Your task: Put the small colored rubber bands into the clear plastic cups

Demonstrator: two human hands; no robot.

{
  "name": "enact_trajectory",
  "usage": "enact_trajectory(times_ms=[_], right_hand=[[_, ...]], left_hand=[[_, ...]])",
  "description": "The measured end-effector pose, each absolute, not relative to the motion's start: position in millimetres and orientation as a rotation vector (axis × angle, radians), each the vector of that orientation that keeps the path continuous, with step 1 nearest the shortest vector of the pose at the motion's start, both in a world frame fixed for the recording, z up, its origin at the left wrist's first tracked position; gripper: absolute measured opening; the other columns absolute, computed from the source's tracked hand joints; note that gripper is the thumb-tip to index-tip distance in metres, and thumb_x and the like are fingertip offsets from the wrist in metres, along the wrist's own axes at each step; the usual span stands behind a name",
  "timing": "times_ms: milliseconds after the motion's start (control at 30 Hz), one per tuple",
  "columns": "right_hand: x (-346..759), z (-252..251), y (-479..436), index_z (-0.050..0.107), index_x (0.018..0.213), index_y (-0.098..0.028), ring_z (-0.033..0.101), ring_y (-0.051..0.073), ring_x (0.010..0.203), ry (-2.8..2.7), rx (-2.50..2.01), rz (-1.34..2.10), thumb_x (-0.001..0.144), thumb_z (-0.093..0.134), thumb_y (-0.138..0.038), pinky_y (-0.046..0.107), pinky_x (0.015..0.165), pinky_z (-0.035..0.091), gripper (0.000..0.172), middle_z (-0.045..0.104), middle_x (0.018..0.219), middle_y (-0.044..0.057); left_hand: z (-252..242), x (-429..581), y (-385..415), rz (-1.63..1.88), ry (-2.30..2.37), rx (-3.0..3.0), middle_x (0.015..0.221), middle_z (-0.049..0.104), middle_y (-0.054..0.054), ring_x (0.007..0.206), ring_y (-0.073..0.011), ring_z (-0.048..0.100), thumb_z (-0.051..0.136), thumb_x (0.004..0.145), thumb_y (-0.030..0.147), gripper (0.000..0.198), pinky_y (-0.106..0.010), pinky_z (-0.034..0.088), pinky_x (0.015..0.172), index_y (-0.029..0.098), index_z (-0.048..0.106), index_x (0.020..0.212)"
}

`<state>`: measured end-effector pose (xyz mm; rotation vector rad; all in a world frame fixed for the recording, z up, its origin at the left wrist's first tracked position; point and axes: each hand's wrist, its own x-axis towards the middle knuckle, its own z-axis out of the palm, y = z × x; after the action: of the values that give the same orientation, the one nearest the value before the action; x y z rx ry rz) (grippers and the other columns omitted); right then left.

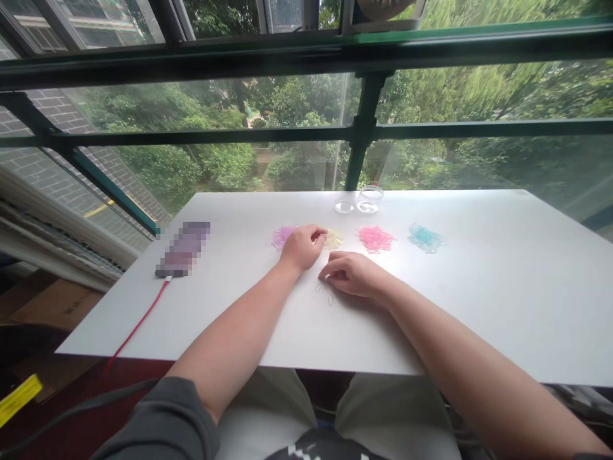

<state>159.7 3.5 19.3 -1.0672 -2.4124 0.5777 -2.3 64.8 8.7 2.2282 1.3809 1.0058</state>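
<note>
Four small heaps of thin rubber bands lie in a row on the white table (479,287): purple bands (280,237), pale yellow bands (334,239), pink bands (376,239) and teal bands (426,237). My left hand (302,248) is between the purple and yellow heaps, partly covering both, its fingers pinched at the yellow heap's edge. Closer to me, my right hand (352,273) has its fingers curled, the tips low over a few loose bands (330,298). What either pinch holds is too small to make out.
Behind the heaps sit clear round dishes or lids (344,206), near a green-framed window (366,102). At the left lies a phone (184,249), its picture blurred out, with a red cable (141,322) running over the table's front edge.
</note>
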Motion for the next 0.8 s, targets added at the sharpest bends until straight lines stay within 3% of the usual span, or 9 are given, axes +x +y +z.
enact_trajectory(times_ms=[333, 600, 800], right_hand=[[161.3, 13.7, 5.3, 0.057, 0.077, -0.019, 0.051, 0.013, 0.069, -2.403, -1.121, 0.514, 0.077, 0.051, -0.013, 0.024, 0.064, 0.038, 0.008, 0.059, 0.078, 0.003], [169.0, 15.2, 5.7, 0.049, 0.083, -0.020, 0.053, 0.015, 0.071, -2.212, -1.315, 0.557, 0.086, 0.041, -0.022, 0.024, 0.062, 0.037, 0.009, 0.060, 0.080, 0.003], [171.9, 20.5, 3.4, 0.046, 0.080, -0.020, 0.052, 0.014, 0.067, -2.193, -1.428, 0.536, 0.086, 0.039, -0.023, 0.024, 0.059, 0.035, 0.010, 0.059, 0.075, 0.003]], left_hand=[[15.5, -8.6, 52.7, 0.909, 1.209, 2.159, 0.081, 0.069, -0.002, 0.073, -0.0143, 0.060, 0.048, 0.082, 0.029, 0.023, -0.024, 0.045, 0.068, 0.017, 0.066, 0.088], [13.7, -10.9, 46.0, 0.762, 0.892, 2.036, 0.074, 0.066, -0.003, 0.073, -0.0131, 0.060, 0.042, 0.087, 0.037, 0.031, -0.023, 0.046, 0.069, 0.015, 0.064, 0.083], [10.0, -12.4, 46.4, 0.698, 0.869, 1.964, 0.073, 0.067, -0.005, 0.063, -0.0122, 0.059, 0.052, 0.082, 0.040, 0.029, -0.022, 0.044, 0.059, 0.014, 0.065, 0.086]])
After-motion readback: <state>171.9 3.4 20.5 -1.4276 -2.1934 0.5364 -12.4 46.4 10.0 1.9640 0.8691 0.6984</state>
